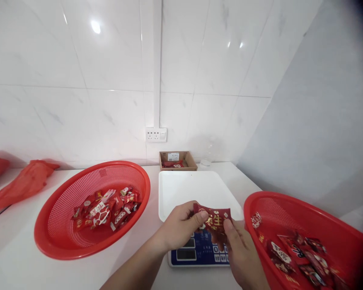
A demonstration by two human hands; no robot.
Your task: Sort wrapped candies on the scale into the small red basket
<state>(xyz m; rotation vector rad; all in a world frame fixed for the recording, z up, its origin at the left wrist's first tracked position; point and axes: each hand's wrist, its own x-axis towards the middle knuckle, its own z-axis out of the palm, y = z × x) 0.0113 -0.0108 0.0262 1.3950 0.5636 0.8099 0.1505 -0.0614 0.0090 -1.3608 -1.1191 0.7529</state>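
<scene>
Between my two hands is a dark red candy packet [215,220] with gold lettering. My left hand [186,223] pinches its left end, thumb on the front. At the right edge, my right hand [240,241] grips it with the thumb also in front. The packet is held over the digital scale [183,264], whose blue keypad is partly covered by my hands. Behind them lies the scale's white weighing tray [193,187]. The red basket [290,197] on the right, close to my right hand, contains several red and dark wrapped packets [299,253].
A red perforated basket [66,201] with several wrapped sweets [109,207] stands left. Behind the scale, a cardboard box [186,157] with red packets sits against the wall. Red plastic bags [27,183] lie far left. A wall socket [156,135] and a clear container [205,155] are behind.
</scene>
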